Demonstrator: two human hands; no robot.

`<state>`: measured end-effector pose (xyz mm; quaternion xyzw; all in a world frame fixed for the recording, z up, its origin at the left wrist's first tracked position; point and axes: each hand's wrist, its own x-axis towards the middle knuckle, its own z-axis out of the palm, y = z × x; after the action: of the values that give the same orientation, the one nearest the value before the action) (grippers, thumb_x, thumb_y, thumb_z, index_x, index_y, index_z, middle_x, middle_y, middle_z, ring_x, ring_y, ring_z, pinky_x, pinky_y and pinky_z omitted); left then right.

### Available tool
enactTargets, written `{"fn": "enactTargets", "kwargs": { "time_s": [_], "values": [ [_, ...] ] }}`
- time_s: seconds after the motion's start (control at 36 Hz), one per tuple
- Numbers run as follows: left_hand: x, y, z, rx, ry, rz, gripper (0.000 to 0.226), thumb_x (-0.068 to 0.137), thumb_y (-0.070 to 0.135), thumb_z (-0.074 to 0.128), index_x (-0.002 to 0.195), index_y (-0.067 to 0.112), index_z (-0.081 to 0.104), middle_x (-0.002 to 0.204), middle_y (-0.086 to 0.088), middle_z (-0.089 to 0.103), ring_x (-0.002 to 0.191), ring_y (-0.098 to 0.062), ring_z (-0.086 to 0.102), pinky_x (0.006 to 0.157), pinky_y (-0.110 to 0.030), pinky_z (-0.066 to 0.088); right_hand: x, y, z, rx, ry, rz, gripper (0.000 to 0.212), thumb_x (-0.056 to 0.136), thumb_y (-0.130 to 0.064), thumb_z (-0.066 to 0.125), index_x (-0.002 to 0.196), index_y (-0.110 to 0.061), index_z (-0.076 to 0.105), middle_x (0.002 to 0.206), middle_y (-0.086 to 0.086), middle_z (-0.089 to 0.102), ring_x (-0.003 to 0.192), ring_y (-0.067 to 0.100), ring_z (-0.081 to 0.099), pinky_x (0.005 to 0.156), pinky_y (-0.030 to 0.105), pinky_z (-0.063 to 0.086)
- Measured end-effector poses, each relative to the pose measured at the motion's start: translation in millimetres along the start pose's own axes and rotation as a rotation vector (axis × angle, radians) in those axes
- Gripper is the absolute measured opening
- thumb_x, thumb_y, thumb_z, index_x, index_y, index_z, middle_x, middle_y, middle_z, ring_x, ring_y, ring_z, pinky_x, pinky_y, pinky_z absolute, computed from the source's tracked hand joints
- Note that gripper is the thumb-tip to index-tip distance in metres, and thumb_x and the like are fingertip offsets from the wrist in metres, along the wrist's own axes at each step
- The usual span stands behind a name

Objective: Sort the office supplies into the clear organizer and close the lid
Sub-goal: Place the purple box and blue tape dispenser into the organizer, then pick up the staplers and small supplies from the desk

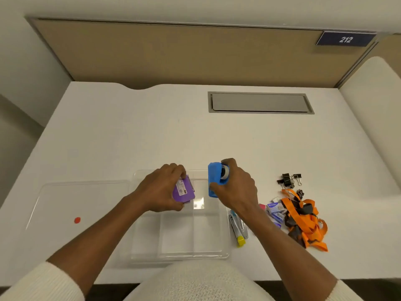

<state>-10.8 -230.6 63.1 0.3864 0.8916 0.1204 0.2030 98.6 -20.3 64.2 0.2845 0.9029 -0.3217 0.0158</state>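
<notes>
The clear organizer (180,253) with several compartments sits at the desk's front edge, open. Its clear lid (71,198), marked with a red dot, lies flat to the left. My left hand (160,190) grips a purple tape dispenser (184,193) over the organizer's back middle compartments. My right hand (236,187) grips a blue tape dispenser (214,181) over the organizer's back right corner. To the right of the organizer lie a yellow-capped marker (238,237), a metal tool (244,229), small packets (275,210), orange lanyards (306,220) and black binder clips (288,180).
The white desk (130,135) has a grey cable hatch (260,103) at the back right and a tan partition wall behind. A sign reading 212 (345,39) hangs at the top right. A pink item (262,207) peeks out beside my right wrist.
</notes>
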Motion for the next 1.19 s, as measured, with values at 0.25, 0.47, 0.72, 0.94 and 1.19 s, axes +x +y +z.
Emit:
{"fn": "enactTargets", "kwargs": {
  "time_s": [0.25, 0.47, 0.72, 0.94, 1.19],
  "values": [
    [13.6, -6.8, 13.1, 0.084, -0.131, 0.005, 0.081, 0.071, 0.057, 0.086, 0.136, 0.034, 0.043, 0.132, 0.008, 0.053, 0.117, -0.014, 0.050, 0.087, -0.029, 0.054, -3.8, -5.9, 31.2, -0.157, -0.050, -0.007, 0.060, 0.078, -0.038, 0.077, 0.129, -0.024, 0.050, 0.101, 0.003, 0.068, 0.082, 0.027, 0.066, 0.072, 0.038, 0.058],
    [29.4, -4.4, 10.6, 0.174, -0.288, 0.019, 0.082, 0.075, 0.056, 0.085, 0.140, 0.031, 0.042, 0.136, 0.005, 0.053, 0.125, -0.018, 0.051, 0.094, -0.036, 0.057, -4.2, -10.1, 53.0, -0.372, -0.064, -0.093, 0.056, 0.086, -0.033, 0.068, 0.135, -0.017, 0.045, 0.109, 0.009, 0.064, 0.086, 0.032, 0.067, 0.064, 0.033, 0.040],
    [30.1, -2.4, 17.7, 0.055, -0.284, -0.029, 0.065, 0.073, 0.043, 0.093, 0.127, 0.032, 0.057, 0.125, 0.008, 0.067, 0.106, -0.016, 0.062, 0.085, -0.027, 0.053, -12.0, -6.9, 72.1, -0.364, -0.115, -0.097, 0.054, 0.094, -0.025, 0.071, 0.139, -0.012, 0.045, 0.122, 0.016, 0.062, 0.099, 0.032, 0.068, 0.073, 0.033, 0.043],
    [19.7, 14.6, 18.2, 0.257, -0.192, 0.029, 0.048, 0.086, 0.055, 0.076, 0.125, 0.032, 0.058, 0.122, 0.009, 0.068, 0.106, -0.015, 0.066, 0.087, -0.031, 0.057, -34.7, 6.9, 46.6, -0.147, 0.082, -0.112, 0.036, 0.096, -0.035, 0.060, 0.130, -0.021, 0.057, 0.112, 0.005, 0.064, 0.091, 0.027, 0.069, 0.073, 0.043, 0.060],
    [16.8, 79.9, 18.1, 0.215, 0.041, 0.231, 0.034, 0.098, 0.051, 0.062, 0.118, 0.024, 0.062, 0.115, 0.007, 0.066, 0.108, -0.021, 0.063, 0.076, -0.035, 0.049, -68.8, 88.3, 6.9, -0.050, 0.281, 0.177, 0.040, 0.093, -0.040, 0.068, 0.129, -0.027, 0.058, 0.113, -0.003, 0.069, 0.099, 0.016, 0.069, 0.073, 0.039, 0.061]
  ]
}}
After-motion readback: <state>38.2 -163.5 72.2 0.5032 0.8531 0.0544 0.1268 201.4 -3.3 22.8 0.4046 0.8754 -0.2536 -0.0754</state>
